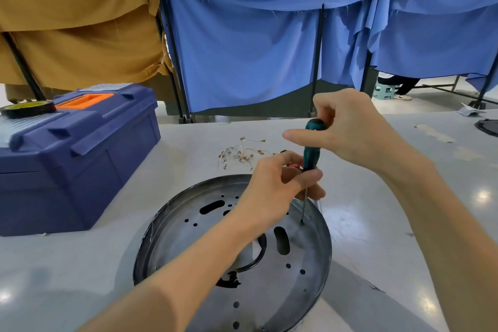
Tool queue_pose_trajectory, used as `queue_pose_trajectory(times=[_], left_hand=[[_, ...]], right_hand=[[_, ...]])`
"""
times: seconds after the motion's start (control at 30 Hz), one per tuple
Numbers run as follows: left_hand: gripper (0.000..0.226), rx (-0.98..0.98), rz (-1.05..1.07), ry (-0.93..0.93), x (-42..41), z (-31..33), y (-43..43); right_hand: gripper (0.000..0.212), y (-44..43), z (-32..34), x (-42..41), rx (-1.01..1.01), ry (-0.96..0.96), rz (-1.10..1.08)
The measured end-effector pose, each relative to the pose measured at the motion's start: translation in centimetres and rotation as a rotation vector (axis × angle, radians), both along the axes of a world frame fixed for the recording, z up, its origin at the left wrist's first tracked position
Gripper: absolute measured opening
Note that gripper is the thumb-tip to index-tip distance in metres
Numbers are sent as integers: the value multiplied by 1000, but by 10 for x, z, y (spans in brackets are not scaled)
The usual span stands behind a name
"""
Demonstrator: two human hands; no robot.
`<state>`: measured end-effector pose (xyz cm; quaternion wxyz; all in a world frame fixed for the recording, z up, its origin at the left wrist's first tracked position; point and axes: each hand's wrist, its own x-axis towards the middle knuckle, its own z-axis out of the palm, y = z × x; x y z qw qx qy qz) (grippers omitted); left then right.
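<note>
Screw-driving step: we are gripping the top of the upright teal-handled steel screwdriver in our right hand, our left hand pinching its lower end, tip at a far-right hole of the near round perforated grey metal pan; next, probably steady downward turning.

Both hands hold the screwdriver upright (tip in the metal pan).
</note>
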<state>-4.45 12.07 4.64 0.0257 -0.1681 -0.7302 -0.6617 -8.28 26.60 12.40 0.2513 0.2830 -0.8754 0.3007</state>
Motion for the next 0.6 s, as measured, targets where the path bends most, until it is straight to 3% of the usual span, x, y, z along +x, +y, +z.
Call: queue_pose_trajectory(times=[0.07,0.13,0.2,0.23,0.33,0.5,0.6], left_hand=[[8,1,-40,0,0,0,0],[11,1,-62,-12,0,0,-2],[16,9,-79,-21,0,1,-4],[17,19,-89,-27,1,1,-4],[16,50,-99,-39,4,2,-5],[15,38,-92,-56,1,1,-1],[19,36,-137,-70,1,1,-3]], right_hand=[[55,5,4,2,-1,-79,69],[34,7,5,5,-12,-135,188],[13,4,2,5,-40,-106,228],[13,1,0,5,-55,-84,212],[28,-6,-3,4,-49,-30,101],[57,-13,-4,5,136,106,-170],[55,-8,-3,5,87,26,-41]])
